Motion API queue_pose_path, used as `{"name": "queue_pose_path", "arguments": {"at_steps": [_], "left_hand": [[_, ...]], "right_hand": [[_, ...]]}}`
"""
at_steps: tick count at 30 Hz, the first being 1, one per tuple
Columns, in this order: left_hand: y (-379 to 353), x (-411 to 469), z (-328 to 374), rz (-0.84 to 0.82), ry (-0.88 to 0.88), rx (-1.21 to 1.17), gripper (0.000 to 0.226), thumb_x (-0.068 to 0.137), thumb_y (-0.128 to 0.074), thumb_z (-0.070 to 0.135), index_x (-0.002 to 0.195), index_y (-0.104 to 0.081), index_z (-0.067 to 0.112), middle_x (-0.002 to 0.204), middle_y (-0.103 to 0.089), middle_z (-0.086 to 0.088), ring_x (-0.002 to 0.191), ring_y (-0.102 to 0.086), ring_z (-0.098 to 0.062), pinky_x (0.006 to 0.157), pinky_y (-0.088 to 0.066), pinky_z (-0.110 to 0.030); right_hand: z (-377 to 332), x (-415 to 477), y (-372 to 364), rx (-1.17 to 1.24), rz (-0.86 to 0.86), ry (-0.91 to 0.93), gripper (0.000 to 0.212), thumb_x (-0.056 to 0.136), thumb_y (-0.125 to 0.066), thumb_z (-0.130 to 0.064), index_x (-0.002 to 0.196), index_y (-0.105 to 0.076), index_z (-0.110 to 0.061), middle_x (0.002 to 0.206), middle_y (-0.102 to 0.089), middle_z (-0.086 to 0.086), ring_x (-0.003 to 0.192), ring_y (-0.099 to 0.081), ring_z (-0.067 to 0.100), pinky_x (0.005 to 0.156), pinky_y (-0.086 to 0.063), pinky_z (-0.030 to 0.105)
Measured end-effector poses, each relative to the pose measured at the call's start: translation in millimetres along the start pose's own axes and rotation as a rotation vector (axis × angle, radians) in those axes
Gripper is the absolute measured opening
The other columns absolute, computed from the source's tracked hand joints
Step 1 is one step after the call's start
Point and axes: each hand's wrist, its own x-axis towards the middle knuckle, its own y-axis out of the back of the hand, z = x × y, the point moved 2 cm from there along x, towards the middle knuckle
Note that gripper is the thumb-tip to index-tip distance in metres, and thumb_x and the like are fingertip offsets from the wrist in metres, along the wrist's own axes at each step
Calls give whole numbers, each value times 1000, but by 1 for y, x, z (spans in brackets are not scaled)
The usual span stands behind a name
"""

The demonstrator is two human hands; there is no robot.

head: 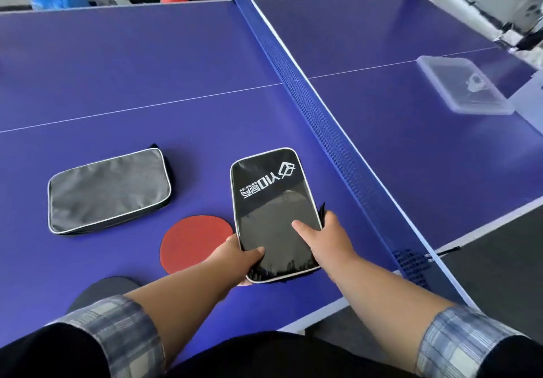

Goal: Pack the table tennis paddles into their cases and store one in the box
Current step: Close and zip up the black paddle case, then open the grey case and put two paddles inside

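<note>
The left hand (pixel 244 257) grips the black case (pixel 270 201) at its near corner and the right hand (pixel 326 239) grips its right edge, thumbs on top. The case's long axis points away from the person. The red paddle (pixel 191 242) lies just left of it, nearer the left hand, and the clear box (pixel 464 84) sits well off to the right, beyond the net (pixel 308 98).

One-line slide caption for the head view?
Left hand and right hand hold glossy black paddle case beside red round paddle on blue table.
</note>
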Motion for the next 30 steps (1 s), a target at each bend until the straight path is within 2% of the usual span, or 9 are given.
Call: {"name": "queue_pose_path", "arguments": {"at_steps": [2,4,7,10,13,17,19,25,30], "left_hand": [[-29,21,20,11,-19,73,28,83,-65,38,109,-57,32,99,-72,3,88,-72,-26,78,-62,-45],[-52,43,37,44,-9,116,24,85,-62,36,107,-53,33,95,-71,5,86,-71,-25,75,-60,-38],[-75,78,56,108,23,171,26,87,-61,31,110,-51,32,89,-67,7,74,-67,-18,53,-49,-26],[-88,107,68,132,64,162,33,85,-62,24,116,-52,24,94,-67,2,79,-67,-18,63,-55,-31],[-95,124,72,169,124,45,36,84,-62,18,118,-54,21,102,-66,-4,92,-69,-29,81,-60,-46],[-96,134,71,181,124,67,51,84,-57,20,133,-48,31,97,-67,5,86,-72,-28,82,-60,-43],[-97,132,68,147,116,101,59,86,-55,18,142,-42,32,96,-66,11,87,-72,-29,82,-60,-43],[-68,101,53,177,33,175,64,92,-57,25,150,-31,34,139,-52,7,75,-60,-7,61,-45,-22],[6,56,22,365,-42,33,47,89,-50,22,134,-46,34,114,-57,17,81,-63,-6,58,-48,-22]], "right_hand": [[6,31,23,-14,-1,-8,78,83,-60,-59,145,-35,-19,144,-50,5,125,-52,29,92,-45,39],[8,62,41,-25,-26,-10,49,83,-51,-43,126,-47,-20,124,-60,6,100,-60,25,85,-52,44],[5,107,58,-88,-96,-19,48,79,-44,-32,126,-49,-24,110,-63,0,82,-59,19,64,-50,35],[3,140,63,-123,-116,17,43,85,-46,-25,128,-48,-33,100,-65,-4,74,-60,17,60,-48,30],[3,164,61,-157,-115,60,48,95,-51,-24,141,-40,-30,114,-62,-6,90,-60,20,73,-48,32],[12,178,55,-198,-89,61,60,97,-54,-18,152,-30,-27,141,-53,-1,112,-57,23,82,-44,31],[14,179,53,-215,-66,68,68,96,-57,-14,155,-25,-26,152,-43,0,130,-50,25,97,-47,37],[-6,154,42,-492,214,264,89,87,-72,-21,157,-17,-23,164,-23,7,149,-21,28,121,-19,45],[-40,106,-19,-560,107,520,76,90,-66,-26,155,-25,-24,163,-24,5,151,-17,22,122,-15,41]]}}
